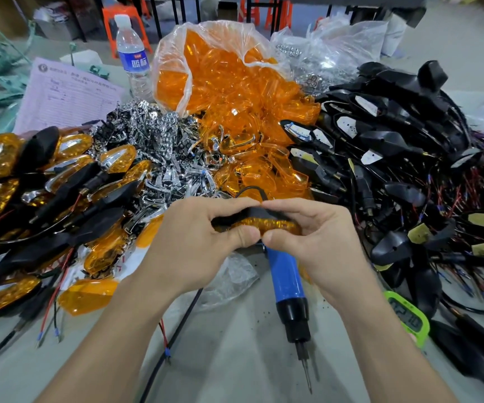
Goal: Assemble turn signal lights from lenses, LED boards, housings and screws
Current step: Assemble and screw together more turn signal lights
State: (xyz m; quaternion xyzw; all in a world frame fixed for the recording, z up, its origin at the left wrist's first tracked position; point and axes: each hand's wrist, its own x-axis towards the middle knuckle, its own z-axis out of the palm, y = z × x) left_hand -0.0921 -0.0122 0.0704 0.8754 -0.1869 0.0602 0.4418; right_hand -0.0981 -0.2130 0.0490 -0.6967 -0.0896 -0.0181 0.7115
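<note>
Both hands hold one turn signal light [267, 223] above the table, its orange lens facing me and its black housing behind. My left hand [203, 239] grips its left half, thumb on the lens and fingers curled over the top. My right hand [319, 237] grips the right half the same way, the two thumbs nearly touching. A black wire loops up from the housing. Loose orange lenses [235, 112] spill from a clear bag behind. Black housings with LED boards [380, 146] are heaped at the right. Chrome reflectors [171, 152] lie in the middle.
A blue electric screwdriver [288, 289] lies on the table under my hands, bit toward me. Finished lights [45, 184] pile at the left. A water bottle [133, 56] and a paper form [66, 94] stand behind. A green timer [408, 315] sits at the right.
</note>
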